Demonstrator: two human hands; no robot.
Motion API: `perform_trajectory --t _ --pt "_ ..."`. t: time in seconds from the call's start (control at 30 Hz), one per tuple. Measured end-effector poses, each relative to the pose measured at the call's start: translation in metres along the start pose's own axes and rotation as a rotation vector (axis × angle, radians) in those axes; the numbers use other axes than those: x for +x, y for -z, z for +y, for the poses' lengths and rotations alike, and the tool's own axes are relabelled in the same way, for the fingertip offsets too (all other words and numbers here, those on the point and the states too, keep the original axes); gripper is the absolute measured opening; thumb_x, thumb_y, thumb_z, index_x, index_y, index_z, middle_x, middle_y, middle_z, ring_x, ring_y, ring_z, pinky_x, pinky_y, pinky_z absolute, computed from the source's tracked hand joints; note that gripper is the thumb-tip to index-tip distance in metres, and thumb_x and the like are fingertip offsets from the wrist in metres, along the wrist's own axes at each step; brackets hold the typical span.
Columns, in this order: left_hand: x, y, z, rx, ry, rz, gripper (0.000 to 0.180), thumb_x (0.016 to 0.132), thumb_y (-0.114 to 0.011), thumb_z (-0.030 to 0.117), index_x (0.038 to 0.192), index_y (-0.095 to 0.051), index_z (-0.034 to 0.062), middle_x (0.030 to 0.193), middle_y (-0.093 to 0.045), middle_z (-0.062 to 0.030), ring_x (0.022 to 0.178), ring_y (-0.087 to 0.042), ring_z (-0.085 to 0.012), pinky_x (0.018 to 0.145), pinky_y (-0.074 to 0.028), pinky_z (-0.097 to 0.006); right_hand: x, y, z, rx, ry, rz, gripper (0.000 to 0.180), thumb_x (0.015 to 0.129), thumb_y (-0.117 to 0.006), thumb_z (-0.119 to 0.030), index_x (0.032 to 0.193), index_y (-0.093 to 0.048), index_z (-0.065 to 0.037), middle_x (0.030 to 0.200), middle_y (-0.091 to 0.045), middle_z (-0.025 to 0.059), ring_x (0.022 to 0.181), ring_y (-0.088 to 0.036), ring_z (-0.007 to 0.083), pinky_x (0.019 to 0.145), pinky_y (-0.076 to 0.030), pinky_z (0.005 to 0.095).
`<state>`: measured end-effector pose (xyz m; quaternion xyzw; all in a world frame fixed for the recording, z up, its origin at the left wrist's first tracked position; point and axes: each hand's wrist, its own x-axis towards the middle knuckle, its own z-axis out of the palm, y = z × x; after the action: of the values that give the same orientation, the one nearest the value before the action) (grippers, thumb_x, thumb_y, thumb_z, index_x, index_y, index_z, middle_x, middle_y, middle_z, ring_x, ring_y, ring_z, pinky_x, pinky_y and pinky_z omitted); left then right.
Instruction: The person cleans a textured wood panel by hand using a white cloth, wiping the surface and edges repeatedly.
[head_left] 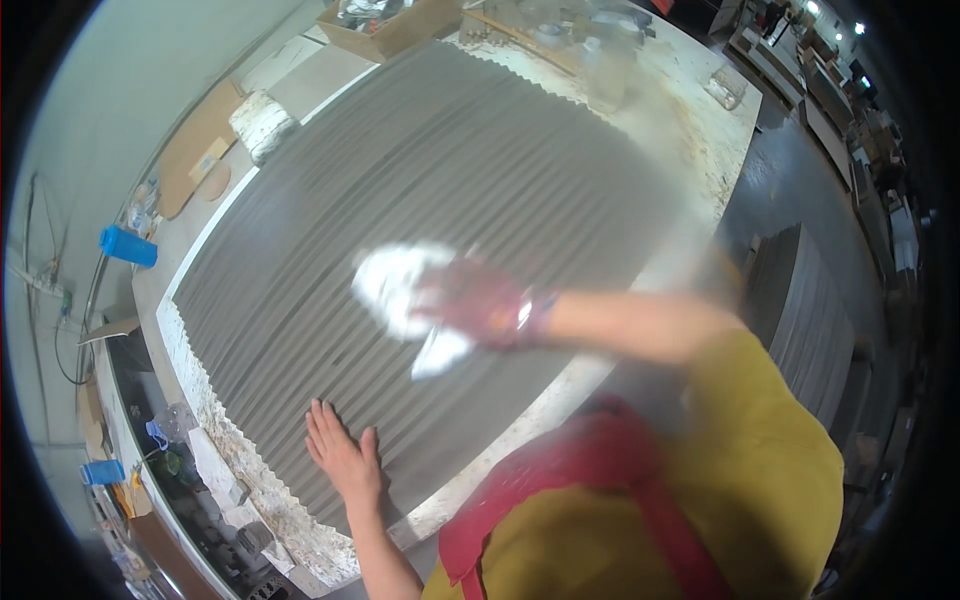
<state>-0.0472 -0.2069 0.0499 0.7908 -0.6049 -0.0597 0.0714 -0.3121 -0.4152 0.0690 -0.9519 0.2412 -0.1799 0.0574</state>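
A large grey-brown panel with wavy ridges [330,190] lies across the worktable. Bare and flat, my left hand [345,458] rests on the panel's near left part, fingers stretched out. Over the panel's middle is my right hand [488,302] in a dark red glove, blurred by motion. It is closed on a crumpled white cloth [392,286], which lies against the ridges and has a loose corner hanging toward me.
Beyond the panel's left edge are a white wrapped bundle [262,126], a brown board [198,150] and a blue cup [128,246]. A cardboard box [390,28] stands at the far edge. Stacked panels [805,310] stand on the right.
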Motion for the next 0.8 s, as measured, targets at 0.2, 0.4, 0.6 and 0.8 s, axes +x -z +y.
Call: perform_trajectory --t 0.2,0.4,0.6,0.8 --pt "0.0 0.004 0.007 0.02 0.003 -0.011 0.071 0.092 -0.048 0.042 0.147 -0.025 0.0027 0.155 -0.023 -0.0119 0.143 -0.018 -0.0314 0.114 -0.012 -0.047 -0.056 -0.005 0.101 -0.079 -0.064 0.007 0.037 0.08 -0.061 -0.044 0.11 -0.064 -0.021 0.122 -0.058 0.0027 0.118 -0.051 0.0261 0.096 -0.04 0.0423" --pt "0.006 0.002 0.012 0.009 -0.019 0.035 0.07 0.088 -0.051 0.039 0.142 -0.032 -0.0009 0.152 -0.027 -0.0151 0.141 -0.022 -0.0342 0.113 -0.013 -0.049 -0.123 0.103 0.224 -0.301 -0.465 -0.122 0.036 0.077 -0.068 -0.031 0.108 -0.065 -0.015 0.112 -0.062 0.0127 0.1 -0.062 0.031 0.086 -0.048 0.04" --pt "0.004 -0.001 0.007 0.025 -0.028 0.038 0.068 0.087 -0.055 0.033 0.143 -0.032 0.0005 0.152 -0.027 -0.0151 0.141 -0.022 -0.0336 0.113 -0.013 -0.048 -0.059 0.021 0.085 -0.029 -0.052 -0.029 0.032 0.086 -0.056 -0.024 0.118 -0.06 -0.023 0.13 -0.055 0.0061 0.114 -0.055 0.0289 0.098 -0.042 0.0426" --pt "0.002 0.002 0.012 0.026 0.008 0.035 0.069 0.087 -0.054 0.035 0.144 -0.03 0.0034 0.152 -0.027 -0.0139 0.14 -0.023 -0.0332 0.113 -0.014 -0.049 -0.115 0.07 0.196 -0.208 -0.27 -0.019 0.033 0.08 -0.063 -0.02 0.112 -0.064 -0.018 0.121 -0.06 0.0077 0.114 -0.055 0.0274 0.095 -0.041 0.0419"
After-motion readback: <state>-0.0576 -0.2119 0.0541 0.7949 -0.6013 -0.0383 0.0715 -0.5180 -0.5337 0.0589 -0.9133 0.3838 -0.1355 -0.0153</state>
